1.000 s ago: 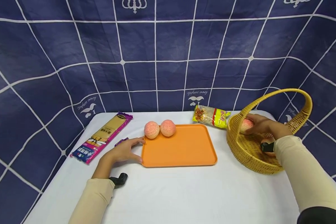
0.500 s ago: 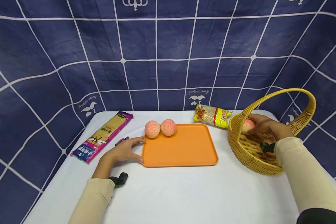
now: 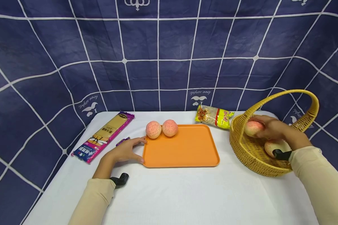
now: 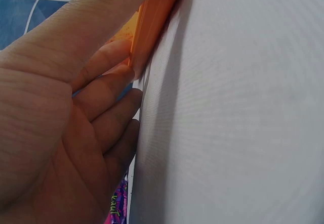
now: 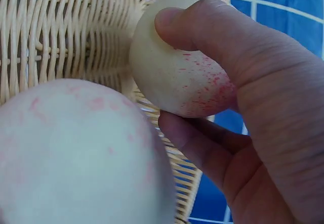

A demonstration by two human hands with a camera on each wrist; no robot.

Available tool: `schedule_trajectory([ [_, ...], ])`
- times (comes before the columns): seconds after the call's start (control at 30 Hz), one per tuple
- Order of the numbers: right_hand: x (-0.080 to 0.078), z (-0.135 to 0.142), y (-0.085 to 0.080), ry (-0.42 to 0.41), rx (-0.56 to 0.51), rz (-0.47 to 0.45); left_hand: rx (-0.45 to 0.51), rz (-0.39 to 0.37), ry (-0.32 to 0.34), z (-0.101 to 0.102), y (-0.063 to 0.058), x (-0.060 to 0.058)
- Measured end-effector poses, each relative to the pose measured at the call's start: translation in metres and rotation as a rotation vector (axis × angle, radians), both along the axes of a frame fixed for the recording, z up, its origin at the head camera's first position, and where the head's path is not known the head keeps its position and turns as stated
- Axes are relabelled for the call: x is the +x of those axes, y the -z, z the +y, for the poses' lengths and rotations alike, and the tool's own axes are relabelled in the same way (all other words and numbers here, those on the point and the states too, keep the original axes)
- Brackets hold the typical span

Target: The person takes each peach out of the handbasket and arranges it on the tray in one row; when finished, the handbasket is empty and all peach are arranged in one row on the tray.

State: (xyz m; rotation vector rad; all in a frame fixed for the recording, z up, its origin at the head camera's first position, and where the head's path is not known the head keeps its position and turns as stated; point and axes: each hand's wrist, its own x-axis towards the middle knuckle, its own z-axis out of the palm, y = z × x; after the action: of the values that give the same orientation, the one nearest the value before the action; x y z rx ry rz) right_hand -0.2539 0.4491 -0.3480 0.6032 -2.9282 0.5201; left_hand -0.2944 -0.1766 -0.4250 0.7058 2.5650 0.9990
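Observation:
In the head view my right hand [image 3: 273, 128] reaches into the yellow wicker basket [image 3: 246, 151] and holds a round pink-speckled peach [image 3: 253, 128]. The right wrist view shows the thumb and fingers [image 5: 187, 138] on opposite sides of that peach [image 5: 172, 77]. A second peach [image 5: 76, 158] lies in the basket, nearer that camera, partly behind the wrist in the head view. My left hand [image 3: 124, 153] touches the left edge of the orange tray [image 3: 183, 147], thumb near the front corner, fingers loosely extended. Two peaches [image 3: 153, 129] sit side by side at the tray's back left corner.
A long purple-and-gold food packet [image 3: 104, 137] lies at the left of the white table [image 3: 186, 197]. A small purple wrapper [image 3: 123, 141] sits behind my left hand. A yellow-ended clear packet [image 3: 214, 116] lies between tray and basket. The basket's tall handle [image 3: 281, 93] arches over my right hand.
My right hand and the peach in it have shifted slightly right and toward me within the basket, uncovering more of the second peach. The left hand stays on the tray edge.

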Motion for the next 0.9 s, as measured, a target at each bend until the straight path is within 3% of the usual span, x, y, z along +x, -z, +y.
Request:
schedule_trajectory([
  [0.13, 0.015, 0.002, -0.008, -0.015, 0.059, 0.114, 0.002, 0.016, 0.005, 0.000, 0.000, 0.000],
  [0.23, 0.025, 0.001, -0.012, -0.007, 0.065, 0.146, 0.000, 0.020, -0.002, 0.000, -0.001, 0.001],
  [0.57, 0.070, -0.002, -0.020, 0.019, 0.013, 0.114, -0.004, 0.000, 0.000, 0.001, -0.001, 0.003],
  [0.7, 0.086, -0.012, -0.032, -0.020, -0.011, 0.131, -0.008, 0.003, -0.002, 0.001, -0.002, 0.003],
  [0.9, 0.096, -0.040, -0.056, -0.141, -0.017, 0.221, -0.011, 0.004, -0.007, 0.001, -0.002, 0.003],
])
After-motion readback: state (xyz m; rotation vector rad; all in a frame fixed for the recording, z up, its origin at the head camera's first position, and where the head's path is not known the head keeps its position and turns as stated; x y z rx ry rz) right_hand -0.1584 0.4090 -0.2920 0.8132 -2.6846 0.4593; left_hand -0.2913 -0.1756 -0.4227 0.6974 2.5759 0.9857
